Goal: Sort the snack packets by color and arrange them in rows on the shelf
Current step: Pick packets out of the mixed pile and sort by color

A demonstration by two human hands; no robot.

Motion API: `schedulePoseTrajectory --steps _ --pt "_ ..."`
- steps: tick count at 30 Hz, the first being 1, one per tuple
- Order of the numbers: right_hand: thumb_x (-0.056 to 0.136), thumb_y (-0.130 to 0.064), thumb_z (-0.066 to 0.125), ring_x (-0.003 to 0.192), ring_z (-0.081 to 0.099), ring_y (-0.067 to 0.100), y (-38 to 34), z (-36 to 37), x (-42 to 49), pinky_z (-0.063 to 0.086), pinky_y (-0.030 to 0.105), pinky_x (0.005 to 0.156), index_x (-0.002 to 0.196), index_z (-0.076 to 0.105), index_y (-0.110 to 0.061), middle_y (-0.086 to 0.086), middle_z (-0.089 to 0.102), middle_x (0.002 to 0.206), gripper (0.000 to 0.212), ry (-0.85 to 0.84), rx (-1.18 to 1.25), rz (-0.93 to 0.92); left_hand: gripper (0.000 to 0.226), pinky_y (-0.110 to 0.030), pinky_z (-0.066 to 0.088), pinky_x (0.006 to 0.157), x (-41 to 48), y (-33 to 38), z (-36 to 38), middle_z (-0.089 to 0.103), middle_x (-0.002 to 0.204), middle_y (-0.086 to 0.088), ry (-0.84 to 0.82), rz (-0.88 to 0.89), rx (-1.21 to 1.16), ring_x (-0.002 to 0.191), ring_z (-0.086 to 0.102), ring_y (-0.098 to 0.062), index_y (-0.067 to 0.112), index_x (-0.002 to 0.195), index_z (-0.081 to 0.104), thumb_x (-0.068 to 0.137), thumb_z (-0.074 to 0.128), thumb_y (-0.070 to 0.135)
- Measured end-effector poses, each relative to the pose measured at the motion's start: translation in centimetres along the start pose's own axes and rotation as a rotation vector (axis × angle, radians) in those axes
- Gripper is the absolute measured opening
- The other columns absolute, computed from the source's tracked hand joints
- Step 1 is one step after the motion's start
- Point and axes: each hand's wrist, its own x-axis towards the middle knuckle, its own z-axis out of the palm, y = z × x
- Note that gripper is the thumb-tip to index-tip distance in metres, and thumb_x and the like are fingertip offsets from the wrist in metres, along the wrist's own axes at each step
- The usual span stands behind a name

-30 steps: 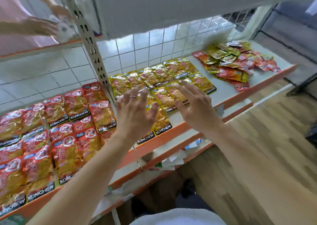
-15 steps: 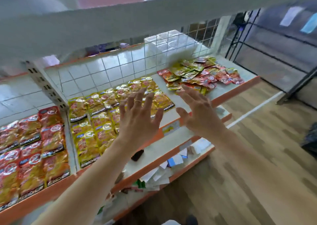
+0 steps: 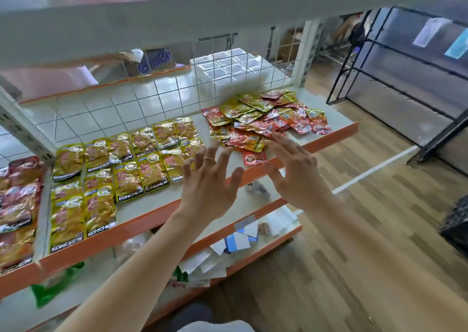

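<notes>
The unsorted pile of snack packets (image 3: 268, 119) lies on the right end of the shelf (image 3: 162, 200), a loose heap of red and yellow packets overlapping at mixed angles. One red packet (image 3: 254, 157) lies at the near edge of the pile, close to the shelf's orange front lip.

Left of the pile, the yellow packets (image 3: 121, 164) lie flat in rows, labels facing up, reaching from the wire grid back panel (image 3: 152, 98) toward the front lip. A bare strip of shelf separates the nearest yellow packets from the pile. Further left, beyond a perforated upright post (image 3: 20, 129), the red packets (image 3: 17, 205) lie in rows on the neighbouring shelf section.

The left hand (image 3: 209, 182) hangs above the shelf front, at the right end of the yellow rows. Its fingers (image 3: 188, 166) are spread wide and hold nothing. A ring (image 3: 209, 159) sits on one finger.

The right hand (image 3: 295, 172) hangs above the near edge of the pile, just beside the single red packet. It is likewise splayed and empty; its fingertips overlap the pile's front in the picture, and contact cannot be confirmed.

Below, lower shelves (image 3: 253, 205) carry papers and small boxes. The wooden floor (image 3: 367, 230) extends to the right.
</notes>
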Motion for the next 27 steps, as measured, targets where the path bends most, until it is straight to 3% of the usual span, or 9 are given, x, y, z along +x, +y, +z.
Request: schedulePoseTrajectory --steps 9,14,19,24,27 --pt "0.098 -0.034 0.059 0.148 0.029 0.02 3.2 1.3 2.5 0.023 0.057 0.116 0.147 0.047 -0.024 -0.004 0.034 0.16 0.051 -0.028 0.007 0.094 0.079 -0.046 0.016 0.114 5.0 0.7 2.9 0.027 0.162 0.0 -0.089 0.028 -0.068 0.148 0.02 -0.024 0.026 0.151 0.036 0.089 0.008 0.067" --pt "0.097 -0.034 0.059 0.148 0.029 0.017 5.6 1.0 4.7 0.02 0.054 0.116 0.147 0.045 -0.028 -0.008 0.034 0.159 0.052 -0.024 -0.03 0.162 0.064 -0.049 0.019 0.116 8.6 1.6 5.0 0.024 0.164 0.001 -0.135 0.07 -0.071 0.149 0.019 -0.023 0.03 0.152 0.032 0.097 0.025 0.062" --pt "0.097 -0.031 0.06 0.148 0.029 0.017 7.4 2.0 6.2 0.019 0.051 0.117 0.147 0.045 -0.026 -0.004 0.036 0.159 0.053 -0.057 -0.026 0.201 0.059 -0.048 0.017 0.115 10.8 2.2 6.7 0.021 0.164 0.002 -0.171 0.093 -0.077 0.149 0.017 -0.022 0.03 0.151 0.03 0.1 0.029 0.059" --pt "0.096 -0.032 0.061 0.149 0.026 0.015 9.7 2.7 8.4 0.017 0.05 0.118 0.148 0.044 -0.026 -0.006 0.034 0.16 0.055 -0.099 -0.028 0.194 0.069 -0.047 0.018 0.113 13.1 2.2 7.2 0.028 0.162 0.0 -0.181 0.089 -0.107 0.148 0.021 -0.023 0.029 0.149 0.037 0.092 0.019 0.063" --pt "0.096 -0.032 0.062 0.148 0.029 0.016 11.6 2.8 10.3 0.018 0.047 0.117 0.147 0.045 -0.027 -0.005 0.036 0.159 0.055 -0.095 -0.046 0.215 0.06 -0.049 0.018 0.114 15.3 2.3 7.9 0.026 0.163 0.0 -0.19 0.058 -0.103 0.148 0.02 -0.024 0.027 0.151 0.035 0.1 0.031 0.058"
